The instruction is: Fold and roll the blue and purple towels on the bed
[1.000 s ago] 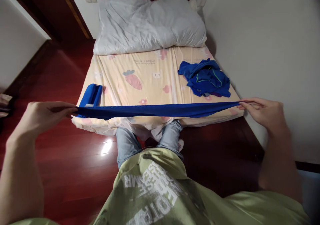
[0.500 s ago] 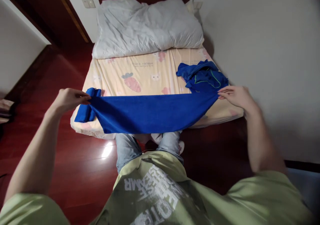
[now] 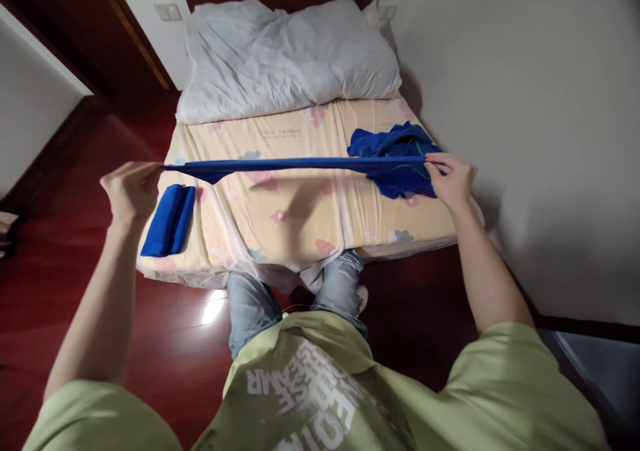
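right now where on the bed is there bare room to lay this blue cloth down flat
The widest bare patch is the middle of the sheet, between the folded blue cloth at the left edge and the blue pile at the right. The head end is taken by the white duvet. The stretched cloth hangs above that middle patch.

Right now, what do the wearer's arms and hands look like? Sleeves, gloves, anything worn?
Both hands are bare: no gloves, rings, watch or bands visible on the left hand or the right hand. The forearms are uncovered too. Short sleeves of a light green T-shirt end at the upper arms; the shirt carries white block lettering on the chest.
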A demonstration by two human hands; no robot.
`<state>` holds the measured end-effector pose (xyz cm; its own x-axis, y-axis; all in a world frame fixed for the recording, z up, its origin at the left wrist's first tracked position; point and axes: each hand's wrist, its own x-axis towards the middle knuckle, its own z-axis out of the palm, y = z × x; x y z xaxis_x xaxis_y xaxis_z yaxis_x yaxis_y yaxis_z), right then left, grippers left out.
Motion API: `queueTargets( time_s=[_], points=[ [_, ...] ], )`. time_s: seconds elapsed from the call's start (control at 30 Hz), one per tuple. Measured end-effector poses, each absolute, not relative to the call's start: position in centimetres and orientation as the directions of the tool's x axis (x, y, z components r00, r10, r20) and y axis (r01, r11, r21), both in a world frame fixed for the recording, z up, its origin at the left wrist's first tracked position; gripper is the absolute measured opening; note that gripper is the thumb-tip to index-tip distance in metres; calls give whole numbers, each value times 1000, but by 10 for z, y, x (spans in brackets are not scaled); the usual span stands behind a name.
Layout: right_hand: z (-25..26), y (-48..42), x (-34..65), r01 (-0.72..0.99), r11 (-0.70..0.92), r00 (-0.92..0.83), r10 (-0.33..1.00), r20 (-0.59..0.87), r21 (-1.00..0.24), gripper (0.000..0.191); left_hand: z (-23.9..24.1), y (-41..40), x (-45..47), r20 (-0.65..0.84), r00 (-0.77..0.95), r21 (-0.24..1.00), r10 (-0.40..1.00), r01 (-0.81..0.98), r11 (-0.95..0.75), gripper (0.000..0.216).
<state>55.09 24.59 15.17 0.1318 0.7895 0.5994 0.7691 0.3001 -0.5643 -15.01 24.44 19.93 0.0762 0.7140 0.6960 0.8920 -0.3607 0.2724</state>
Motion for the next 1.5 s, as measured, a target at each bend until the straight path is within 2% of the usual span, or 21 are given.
queueTargets(
  time_s=[0.17, 0.3, 0.4, 0.5, 0.63, 0.77, 0.87, 0.93, 1.0, 1.07, 1.17, 1.27, 1.33, 1.5],
  points=[
    [57, 224, 554, 682, 235, 217, 839, 499, -692, 18, 96, 206, -157, 539, 80, 350, 839, 884, -309, 32],
    [-32, 198, 547, 540, 32, 337, 908, 250, -841, 26, 3, 172, -150, 305, 105, 362, 946, 906, -217, 33],
    [-76, 174, 537, 498, -98, 411, 901, 135, -862, 29, -49, 148, -142, 139, 84, 358, 987, 925, -130, 35],
    [-98, 158, 530, 480, -174, 493, 864, 101, -860, 27, -79, 130, -139, 86, 74, 351, 994, 931, -100, 39],
    [-104, 153, 531, 425, -243, 570, 820, 49, -872, 24, -86, 117, -138, 102, 86, 339, 991, 934, -116, 44],
    [-100, 157, 544, 433, -340, 529, 846, -70, -835, 15, -69, 113, -140, 36, 138, 295, 990, 945, -142, 42],
    [-94, 165, 560, 532, -403, 475, 870, -131, -745, 15, -51, 120, -145, -1, 193, 298, 981, 937, -184, 38],
    [-89, 176, 568, 627, -430, 490, 866, -100, -650, 18, -40, 134, -152, 0, 176, 329, 984, 930, -166, 40],
    [-83, 194, 572, 679, -403, 497, 868, -19, -614, 23, -31, 156, -159, -4, 108, 378, 994, 921, -98, 43],
    [-77, 219, 570, 678, -312, 458, 887, 52, -666, 29, -25, 186, -166, -25, 30, 406, 999, 914, -17, 46],
    [-73, 266, 558, 648, -165, 343, 935, 91, -743, 37, -23, 240, -172, -79, -36, 374, 996, 925, 63, 44],
    [-78, 319, 546, 656, -130, 266, 961, 67, -744, 40, -28, 296, -173, -125, -30, 321, 992, 944, 69, 43],
    [-85, 350, 542, 694, -166, 258, 966, 27, -701, 42, -36, 328, -170, -124, -21, 298, 992, 953, 57, 45],
    [-103, 402, 550, 839, -224, 245, 969, -24, -496, 42, -63, 383, -164, -89, -21, 243, 996, 969, 42, 41]
  ],
)
